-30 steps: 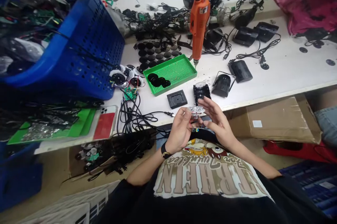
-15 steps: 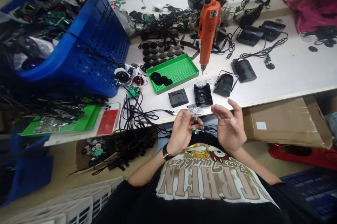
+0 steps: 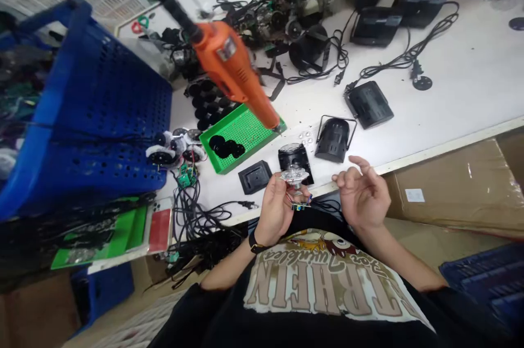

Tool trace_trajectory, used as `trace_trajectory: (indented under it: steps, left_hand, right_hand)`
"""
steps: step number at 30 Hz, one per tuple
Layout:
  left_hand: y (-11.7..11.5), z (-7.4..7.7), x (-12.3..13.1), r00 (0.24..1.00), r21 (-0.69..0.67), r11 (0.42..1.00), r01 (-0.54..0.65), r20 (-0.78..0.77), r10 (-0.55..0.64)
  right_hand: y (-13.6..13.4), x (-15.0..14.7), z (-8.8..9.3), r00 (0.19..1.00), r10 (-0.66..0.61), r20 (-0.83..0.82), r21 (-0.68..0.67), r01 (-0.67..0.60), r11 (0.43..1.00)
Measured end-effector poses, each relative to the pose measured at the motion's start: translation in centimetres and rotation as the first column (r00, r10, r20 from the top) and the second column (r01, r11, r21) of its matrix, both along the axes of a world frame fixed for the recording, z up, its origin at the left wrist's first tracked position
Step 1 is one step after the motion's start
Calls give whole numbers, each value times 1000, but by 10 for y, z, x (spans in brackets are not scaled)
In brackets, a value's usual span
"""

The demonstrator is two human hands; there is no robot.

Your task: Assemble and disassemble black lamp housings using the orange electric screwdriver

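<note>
Clear lens assembly [image 3: 293, 176] pinched tight in the left hand [image 3: 276, 211], right over the tabletop's front edge [image 3: 450, 143], and the right hand [image 3: 363, 198] hangs open and empty, just beside it!

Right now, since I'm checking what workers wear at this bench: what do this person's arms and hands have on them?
The left hand and right hand are bare, with no gloves. A black-strapped wristwatch circles the left wrist; the right wrist has nothing on it. The forearms are bare below the short black sleeves of a T-shirt.
</note>
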State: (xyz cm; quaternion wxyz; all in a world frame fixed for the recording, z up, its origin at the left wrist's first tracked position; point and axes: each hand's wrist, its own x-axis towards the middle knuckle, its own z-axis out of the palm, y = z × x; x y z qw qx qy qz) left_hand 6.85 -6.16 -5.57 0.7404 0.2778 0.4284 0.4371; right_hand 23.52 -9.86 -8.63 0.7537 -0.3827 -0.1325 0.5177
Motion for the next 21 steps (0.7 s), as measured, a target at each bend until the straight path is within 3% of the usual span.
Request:
trace_trajectory:
  steps: [6,9,11,12,15,21]
  left_hand:
    - [17,1,25,994,12,994,105,3,-105]
    - [20,0,29,993,13,993,120,23,-120]
    - [21,-1,29,991,13,991,131,36,-131]
    - [21,-1,29,989,15,990,137,44,-138]
    - [18,-1,25,983,30,987,160,84,-162]
    - [3,-2,2,973,68,988,139,177,-149]
  right_hand:
    - [10,-3,15,968,246,41,53,-248,967]
    - [8,13,9,994,49,-103,67,-42,997]
    - [4,26,1,977,-125,-174,10,129,992]
    - [1,30,-1,970,-158,-184,-19,157,987]
    - [-7,27,-1,980,-107,-166,-43,101,994]
    - [-20,-20,11,998,-44,51,-10,44,999]
